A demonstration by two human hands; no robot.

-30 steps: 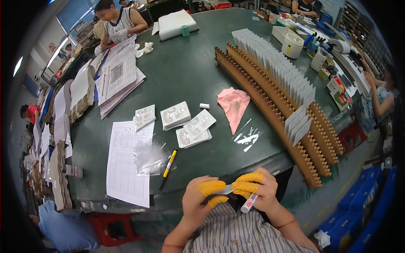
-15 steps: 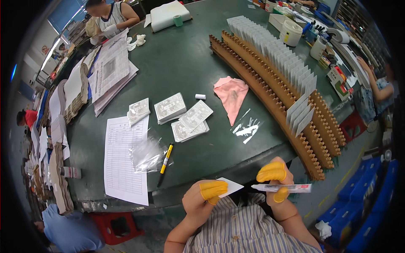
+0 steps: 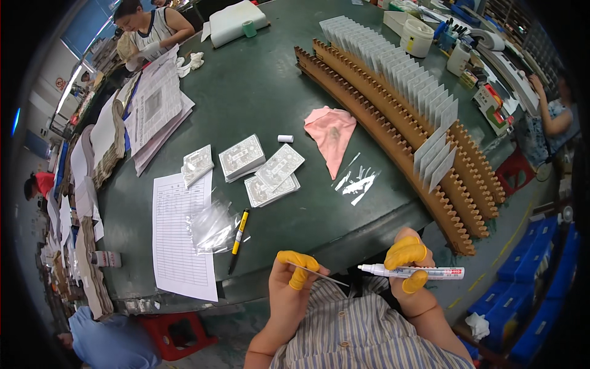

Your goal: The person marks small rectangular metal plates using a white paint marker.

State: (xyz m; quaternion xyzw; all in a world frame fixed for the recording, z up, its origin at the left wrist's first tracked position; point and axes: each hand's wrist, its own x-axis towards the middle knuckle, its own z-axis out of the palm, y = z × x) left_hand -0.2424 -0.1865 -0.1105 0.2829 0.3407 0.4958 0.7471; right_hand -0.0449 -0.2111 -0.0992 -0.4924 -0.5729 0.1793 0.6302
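My left hand (image 3: 294, 280), with yellow finger covers, pinches a thin card (image 3: 329, 278) that appears almost edge-on. Level with it on the right, my right hand (image 3: 407, 261) grips a white paint marker (image 3: 439, 272). The marker lies nearly horizontal, its bare tip pointing at the card and a little apart from it. Beyond my hands sit a stack of grey patterned cards (image 3: 241, 157), a stack with one card askew on top (image 3: 279, 167), and a smaller stack (image 3: 197, 165). A small white cylinder (image 3: 285, 138) lies close by.
Brown toothed racks (image 3: 369, 126) curve along the right, with rows of upright cards (image 3: 418, 86). A pink cloth (image 3: 330, 132), plastic scraps (image 3: 359, 183), a printed sheet (image 3: 178, 246), a clear bag (image 3: 212, 227) and a yellow-black pen (image 3: 239, 241) lie on the table. Co-workers sit around.
My left hand has turned the card from showing its white face to nearly edge-on. My right hand has shifted slightly right with the marker, whose tip is now farther from the card.
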